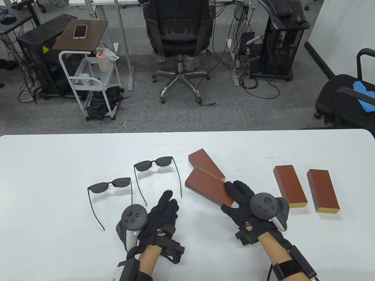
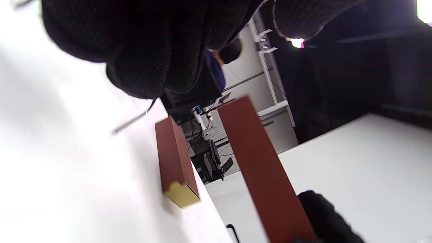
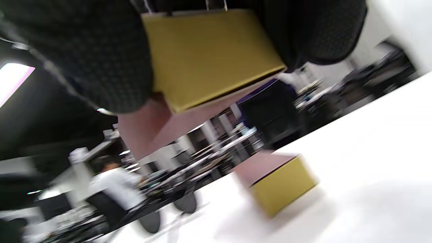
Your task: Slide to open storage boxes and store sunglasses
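Your left hand (image 1: 159, 218) lies lowest in the table frame, bottom centre-left, fingers straight and relaxed on the counter (image 1: 44, 175), holding nothing. Your right hand (image 1: 243, 202), bottom centre-right, has its fingers and thumb clamped round the near end of a red box (image 1: 208, 187); the right wrist view shows that box's gold end face between thumb and fingers, lifted off the counter.

Judging from this, the step in hand is sliding that box open. Bring the left hand across to take the red sleeve near its far end, keep the right grip on the gold end, and pull the two apart along the box's length without twisting, so the drawer does not bind. Hold it low over the counter, so nothing falls far if it comes free at once.

A second box (image 1: 205, 164) lies just behind it at centre frame, its gold end touching or nearly touching the held one; lift clear before pulling. Two more boxes (image 1: 290, 186) (image 1: 322, 190) lie side by side at the right, well apart from your hands.

Both sunglasses are left of centre, arms unfolded: one pair (image 1: 110, 184) further left, the other (image 1: 153, 164) nearer the boxes. Their long arms reach down toward your left hand, so mind them when that hand moves. You will likely need to fold the arms before a pair fits.
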Demonstrator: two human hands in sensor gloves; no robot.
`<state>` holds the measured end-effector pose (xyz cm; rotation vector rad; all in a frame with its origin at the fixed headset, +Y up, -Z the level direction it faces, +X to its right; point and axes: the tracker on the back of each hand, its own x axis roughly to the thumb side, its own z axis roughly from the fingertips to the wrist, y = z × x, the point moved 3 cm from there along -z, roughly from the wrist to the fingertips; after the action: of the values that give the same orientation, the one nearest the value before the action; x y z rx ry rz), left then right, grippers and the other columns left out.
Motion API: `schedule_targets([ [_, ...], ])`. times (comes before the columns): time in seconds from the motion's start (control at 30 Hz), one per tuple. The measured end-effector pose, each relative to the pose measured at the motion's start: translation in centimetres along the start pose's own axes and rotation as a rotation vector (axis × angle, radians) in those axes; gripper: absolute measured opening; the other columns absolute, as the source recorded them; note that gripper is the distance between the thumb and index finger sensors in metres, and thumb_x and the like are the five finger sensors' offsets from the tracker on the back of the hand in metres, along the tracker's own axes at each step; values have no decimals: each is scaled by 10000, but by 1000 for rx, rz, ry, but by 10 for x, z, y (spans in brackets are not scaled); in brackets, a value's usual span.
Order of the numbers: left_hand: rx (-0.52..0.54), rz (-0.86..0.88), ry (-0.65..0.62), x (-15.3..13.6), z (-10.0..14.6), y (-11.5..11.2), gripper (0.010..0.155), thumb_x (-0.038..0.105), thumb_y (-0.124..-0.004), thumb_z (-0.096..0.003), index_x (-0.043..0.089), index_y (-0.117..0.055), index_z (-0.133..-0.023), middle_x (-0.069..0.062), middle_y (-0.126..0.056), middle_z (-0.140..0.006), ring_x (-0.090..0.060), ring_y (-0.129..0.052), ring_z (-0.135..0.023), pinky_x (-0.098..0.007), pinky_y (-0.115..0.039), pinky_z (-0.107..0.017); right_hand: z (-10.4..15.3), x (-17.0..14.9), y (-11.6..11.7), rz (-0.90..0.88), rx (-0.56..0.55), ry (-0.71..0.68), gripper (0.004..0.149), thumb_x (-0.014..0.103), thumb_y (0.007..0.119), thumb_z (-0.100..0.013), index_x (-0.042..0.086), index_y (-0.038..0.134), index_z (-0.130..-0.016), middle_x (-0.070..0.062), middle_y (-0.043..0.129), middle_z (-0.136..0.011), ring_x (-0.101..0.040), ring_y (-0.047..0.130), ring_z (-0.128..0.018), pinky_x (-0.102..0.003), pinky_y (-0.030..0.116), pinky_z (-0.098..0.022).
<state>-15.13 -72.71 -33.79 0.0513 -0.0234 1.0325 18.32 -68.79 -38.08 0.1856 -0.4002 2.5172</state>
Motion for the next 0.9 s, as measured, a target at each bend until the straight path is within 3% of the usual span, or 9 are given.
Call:
schedule_targets([
  [0.17,18,-332,-96,15,0,2,674,582,-679,-468,233,-680,-1045,-114,-847,-984,-412,-888,-832,-584,-763,-540,-34,-19,3,186,-86,153,690,467,948,-272,317,660,-881,-222,632,-941,-465,792,-753,-515,761,-546],
  [0.3,13,-487,-131,19,0,-1,698,606,-694,-454,263,-651,-1060,-94,-772,-1055,-401,-789,-938,-610,-684,-630,-49,-30,13,243,-101,284,642,434,955,-276,304,710,-856,-253,630,-935,-495,783,-754,-545,753,-546],
  [0.53,-15,-504,-127,14,-1,-4,686,611,-703,-446,277,-689,-1045,-85,-769,-1056,-397,-792,-933,-611,-685,-628,-59,-49,33,351,-57,427,606,404,964,-272,300,748,-829,-284,632,-926,-518,785,-748,-560,760,-537],
  [0.9,-7,-519,-122,13,-2,-4,674,604,-704,-447,274,-699,-1035,-79,-782,-1044,-395,-803,-919,-610,-689,-623,-62,-74,56,474,165,549,620,421,981,-242,314,740,-803,-289,691,-899,-507,850,-710,-535,809,-516],
])
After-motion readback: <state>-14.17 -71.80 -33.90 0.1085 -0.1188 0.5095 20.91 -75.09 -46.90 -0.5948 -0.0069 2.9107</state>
